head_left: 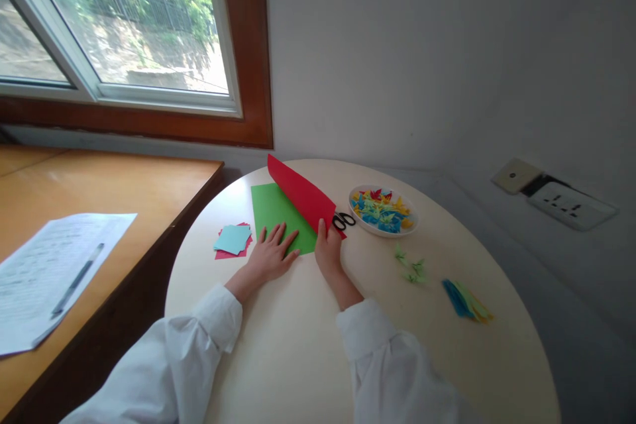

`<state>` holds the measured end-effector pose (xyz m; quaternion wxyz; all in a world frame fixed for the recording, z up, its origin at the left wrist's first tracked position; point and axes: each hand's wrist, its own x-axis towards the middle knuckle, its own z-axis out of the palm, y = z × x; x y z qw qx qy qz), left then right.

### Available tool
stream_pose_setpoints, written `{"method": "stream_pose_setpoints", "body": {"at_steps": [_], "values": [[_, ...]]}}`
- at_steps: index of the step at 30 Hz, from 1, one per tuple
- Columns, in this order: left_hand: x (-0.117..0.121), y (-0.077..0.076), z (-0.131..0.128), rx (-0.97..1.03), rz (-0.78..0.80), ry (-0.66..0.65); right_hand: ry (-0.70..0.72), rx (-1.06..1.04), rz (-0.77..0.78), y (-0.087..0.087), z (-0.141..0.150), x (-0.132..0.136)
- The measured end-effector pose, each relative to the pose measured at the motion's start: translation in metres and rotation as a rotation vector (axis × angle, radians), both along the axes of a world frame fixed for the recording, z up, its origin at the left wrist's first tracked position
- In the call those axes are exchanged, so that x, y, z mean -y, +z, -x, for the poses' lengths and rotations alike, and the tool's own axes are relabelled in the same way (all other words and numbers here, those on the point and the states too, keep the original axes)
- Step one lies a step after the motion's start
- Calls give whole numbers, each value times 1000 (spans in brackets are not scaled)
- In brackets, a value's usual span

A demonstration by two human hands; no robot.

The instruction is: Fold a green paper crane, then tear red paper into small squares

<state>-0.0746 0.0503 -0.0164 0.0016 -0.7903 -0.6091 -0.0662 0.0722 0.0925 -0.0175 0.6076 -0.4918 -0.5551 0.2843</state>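
My left hand point(271, 256) lay flat on the green paper point(269, 204), fingers spread, not gripping anything. My right hand point(328, 252) pinched the near corner of the red paper point(301, 195), which curled up over part of the green paper on the round table point(293, 344). The scissors point(342, 220) were just beside my right hand, but their blades were hidden. I think I was in the middle of moving the red paper. The next move seemed to need a light pinch, so nothing got creased.
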Motion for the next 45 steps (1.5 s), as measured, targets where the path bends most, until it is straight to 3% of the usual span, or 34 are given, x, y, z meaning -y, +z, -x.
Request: {"method": "stream_pose_setpoints", "body": {"at_steps": [6, 14, 20, 27, 38, 45], "values": [[2, 6, -3, -4, 5, 10, -15, 10, -42, 2, -2, 12], [0, 5, -2, 5, -12, 7, -130, -68, 21, 6, -9, 41], [0, 5, -1, 17, -17, -16, -181, -110, 72, 12, -22, 69], [0, 8, 0, 40, -35, -6, -341, -157, 58, 21, -48, 95], [1, 10, -1, 86, -36, -18, -565, -261, -55, 59, -92, 139], [0, 11, 0, 101, -22, -16, -735, -184, -152, 81, -117, 161]]}}
